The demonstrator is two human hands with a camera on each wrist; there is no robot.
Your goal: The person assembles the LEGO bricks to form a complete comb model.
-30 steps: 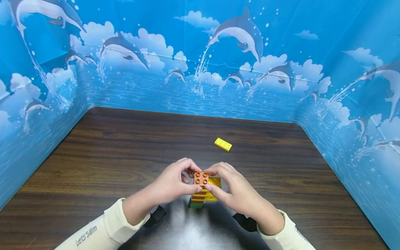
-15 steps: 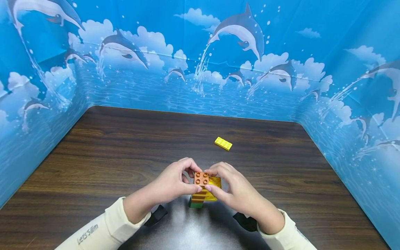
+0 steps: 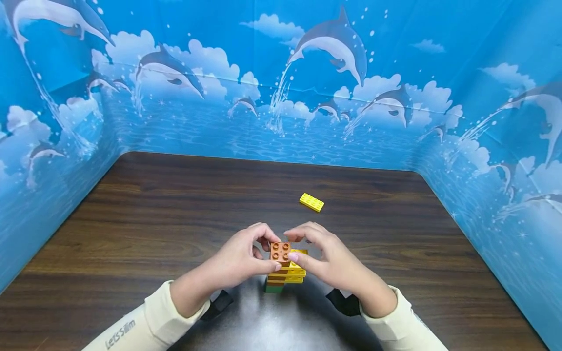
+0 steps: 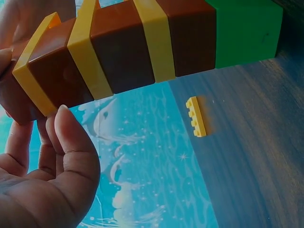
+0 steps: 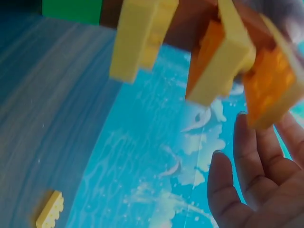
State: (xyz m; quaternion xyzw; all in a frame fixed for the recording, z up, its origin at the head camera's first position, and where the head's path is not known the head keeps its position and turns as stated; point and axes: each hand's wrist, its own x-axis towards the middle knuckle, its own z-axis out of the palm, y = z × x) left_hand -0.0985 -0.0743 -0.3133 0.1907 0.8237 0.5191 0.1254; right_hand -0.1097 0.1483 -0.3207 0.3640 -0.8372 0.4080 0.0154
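A toy-brick tower stands upright near me, with a green brick at its base. Above that, brown bricks alternate with yellow plates, which jut out to the right. The topmost brown brick shows its studs in the head view. My left hand pinches the tower's top from the left, thumb on the near side and fingers behind. My right hand is at the top right, thumb tip at the brown brick's edge, its other fingers spread away from the stack.
One loose yellow plate, studs up, lies farther back on the dark wooden table. A blue dolphin-print curtain surrounds the back and sides. Black straps sit at both wrists.
My right index finger has lifted off the top brick and the right hand has loosened, uncovering more of the yellow plates. The left hand keeps its grip.
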